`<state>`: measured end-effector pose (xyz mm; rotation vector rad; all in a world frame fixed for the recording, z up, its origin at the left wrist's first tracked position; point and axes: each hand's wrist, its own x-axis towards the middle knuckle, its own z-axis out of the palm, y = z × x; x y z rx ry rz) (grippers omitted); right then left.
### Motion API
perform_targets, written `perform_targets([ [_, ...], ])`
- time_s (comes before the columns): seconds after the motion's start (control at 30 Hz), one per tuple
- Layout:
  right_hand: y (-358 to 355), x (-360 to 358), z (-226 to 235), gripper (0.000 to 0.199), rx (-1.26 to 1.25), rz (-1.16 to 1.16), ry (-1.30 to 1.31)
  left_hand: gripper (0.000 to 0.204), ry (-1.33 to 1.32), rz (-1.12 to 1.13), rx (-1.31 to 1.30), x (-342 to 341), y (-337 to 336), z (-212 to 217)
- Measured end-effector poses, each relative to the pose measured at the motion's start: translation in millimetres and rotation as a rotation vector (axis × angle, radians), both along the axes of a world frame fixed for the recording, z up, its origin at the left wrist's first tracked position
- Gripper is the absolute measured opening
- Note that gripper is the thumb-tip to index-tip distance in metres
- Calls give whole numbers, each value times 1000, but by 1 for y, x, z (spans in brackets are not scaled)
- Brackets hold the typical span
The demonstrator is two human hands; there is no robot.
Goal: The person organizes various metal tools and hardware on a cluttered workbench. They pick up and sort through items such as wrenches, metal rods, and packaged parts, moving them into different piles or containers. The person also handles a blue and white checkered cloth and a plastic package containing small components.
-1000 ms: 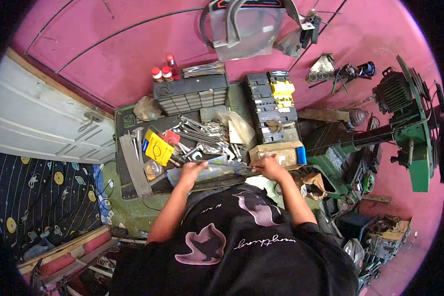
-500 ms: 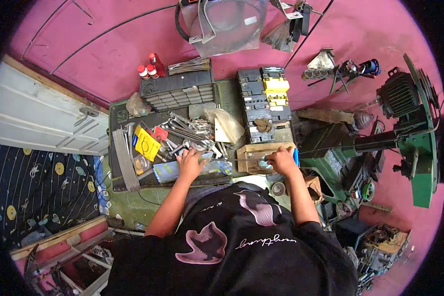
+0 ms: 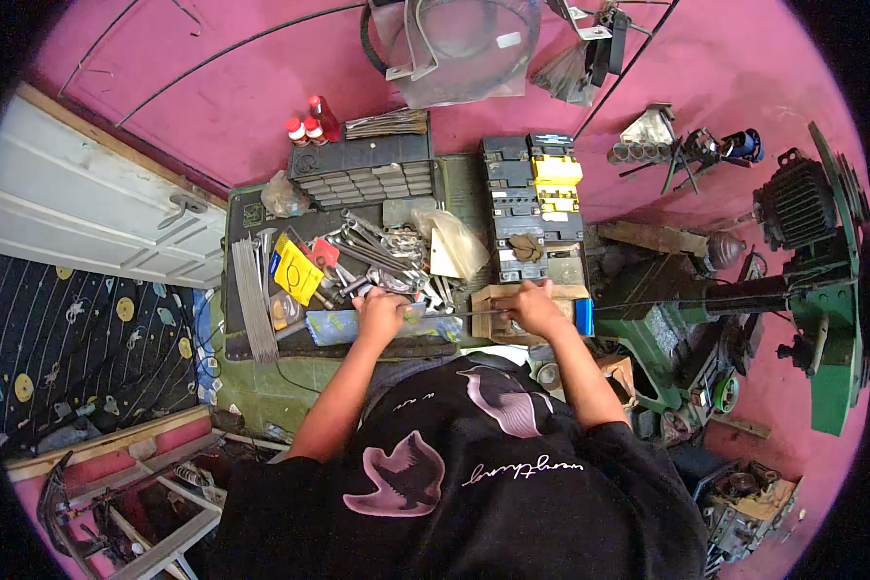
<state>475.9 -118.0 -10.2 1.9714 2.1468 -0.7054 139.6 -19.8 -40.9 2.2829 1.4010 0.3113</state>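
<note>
A thin dark metal rod (image 3: 466, 313) lies level between my two hands, above the bench. My right hand (image 3: 532, 307) is closed on its right end, over an open cardboard box (image 3: 482, 329). At the other end my left hand (image 3: 381, 313) has its fingers curled down around the rod, though their tips are partly hidden. Just under the left hand is a flat blue-green plastic package (image 3: 331, 327). Behind it lie a pile of wrenches (image 3: 375, 246) and a yellow packet (image 3: 297, 275).
A bundle of thin grey rods (image 3: 251, 300) lies at the bench's left. Behind stand a dark drawer cabinet (image 3: 362, 155), red bottles (image 3: 324, 118) and rows of black batteries (image 3: 509, 198). A green machine (image 3: 831, 358) stands right; a white door (image 3: 97, 198) is left.
My left hand's fingers, spread before, have curled in. My right hand has shifted slightly left along the rod. The whole view has moved a little.
</note>
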Motion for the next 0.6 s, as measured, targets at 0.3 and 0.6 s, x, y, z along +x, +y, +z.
perform_targets([
  [0.3, 52, -120, -30, 27, 215, 174, 86, 8, -91, 12, 10, 9, -9, 9],
  [0.6, 51, -125, -54, 36, 108, 34, 359, 11, -104, 25, 5, 0, -10, 9],
])
